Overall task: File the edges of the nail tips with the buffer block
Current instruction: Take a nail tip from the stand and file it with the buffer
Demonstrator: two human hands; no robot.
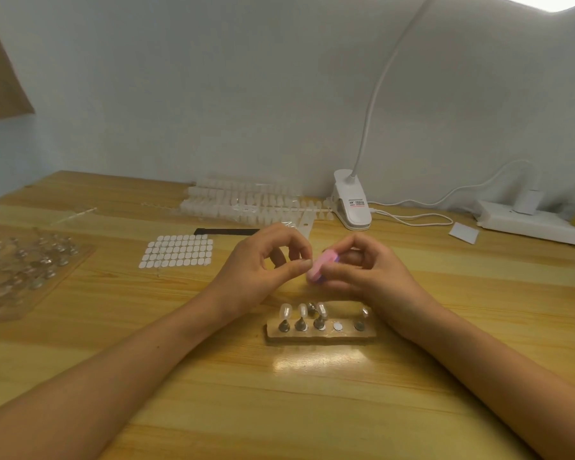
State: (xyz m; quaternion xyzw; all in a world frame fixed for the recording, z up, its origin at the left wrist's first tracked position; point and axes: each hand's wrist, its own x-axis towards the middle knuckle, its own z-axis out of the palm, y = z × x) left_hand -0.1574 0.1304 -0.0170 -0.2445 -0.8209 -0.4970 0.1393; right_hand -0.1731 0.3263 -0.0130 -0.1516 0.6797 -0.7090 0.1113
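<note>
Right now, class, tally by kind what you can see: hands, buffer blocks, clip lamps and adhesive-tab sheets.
Hands: 2, left hand and right hand
Buffer block: 1
Clip lamp: 1
Adhesive-tab sheet: 1
Total: 5

A nail-craft desk: nail-tip strips (246, 202), clip lamp (352, 200).

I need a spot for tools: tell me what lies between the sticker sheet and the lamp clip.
Head view: a black strip and bagged nail tips lie there.
</note>
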